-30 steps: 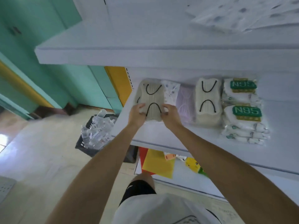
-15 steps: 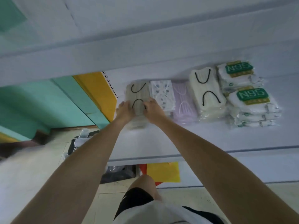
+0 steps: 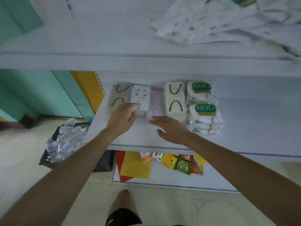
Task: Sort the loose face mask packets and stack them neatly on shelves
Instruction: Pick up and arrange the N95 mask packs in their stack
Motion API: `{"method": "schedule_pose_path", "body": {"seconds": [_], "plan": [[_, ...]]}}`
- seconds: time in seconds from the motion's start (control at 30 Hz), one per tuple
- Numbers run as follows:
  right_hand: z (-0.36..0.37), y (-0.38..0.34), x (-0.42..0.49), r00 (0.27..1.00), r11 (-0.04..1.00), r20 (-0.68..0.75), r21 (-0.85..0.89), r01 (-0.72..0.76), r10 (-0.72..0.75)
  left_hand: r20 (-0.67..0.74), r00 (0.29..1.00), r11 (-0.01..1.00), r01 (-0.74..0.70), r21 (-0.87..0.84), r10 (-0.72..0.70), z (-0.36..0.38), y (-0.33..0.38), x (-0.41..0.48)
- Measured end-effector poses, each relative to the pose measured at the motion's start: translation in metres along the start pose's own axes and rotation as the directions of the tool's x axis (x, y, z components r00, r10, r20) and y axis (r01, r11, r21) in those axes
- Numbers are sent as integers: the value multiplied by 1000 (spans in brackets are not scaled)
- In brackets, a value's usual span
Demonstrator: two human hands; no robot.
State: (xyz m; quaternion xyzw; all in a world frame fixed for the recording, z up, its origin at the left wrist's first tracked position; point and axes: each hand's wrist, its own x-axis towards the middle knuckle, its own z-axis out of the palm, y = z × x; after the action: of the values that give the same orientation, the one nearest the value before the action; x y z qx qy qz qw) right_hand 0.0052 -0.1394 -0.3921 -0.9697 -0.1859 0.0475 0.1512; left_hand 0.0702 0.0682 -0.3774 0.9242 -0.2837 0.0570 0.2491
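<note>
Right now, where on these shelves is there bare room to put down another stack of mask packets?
Middle shelf: a wide bare stretch right of the N95 stacks. Upper shelf: bare left of the loose packet pile. Crowded: the row from the grey stack to the N95 stacks, with left hand and right hand in front.

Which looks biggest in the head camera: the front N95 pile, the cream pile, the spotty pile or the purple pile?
1. front N95 pile
2. cream pile
3. spotty pile and purple pile: about alike; the left hand covers part of the spotty one.
</note>
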Motion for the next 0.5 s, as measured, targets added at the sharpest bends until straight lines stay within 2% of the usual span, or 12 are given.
{"method": "schedule_pose_path", "body": {"seconds": [0.17,0.3,0.4,0.5], "plan": [[-73,25,-119,989,997,-140,-61,37,-45,90,966,965,-250,75,244,-16,147,-16],[-148,35,-205,906,969,-370,-203,138,-206,-4,857,855,-513,78,515,-43,270,-3],[-201,38,-247,851,953,-464,-277,124,-246,-85,808,810,-572,125,583,-71,335,25],[-242,50,-273,795,948,-560,-311,59,-233,-109,806,808,-559,184,582,-91,370,57]]}}
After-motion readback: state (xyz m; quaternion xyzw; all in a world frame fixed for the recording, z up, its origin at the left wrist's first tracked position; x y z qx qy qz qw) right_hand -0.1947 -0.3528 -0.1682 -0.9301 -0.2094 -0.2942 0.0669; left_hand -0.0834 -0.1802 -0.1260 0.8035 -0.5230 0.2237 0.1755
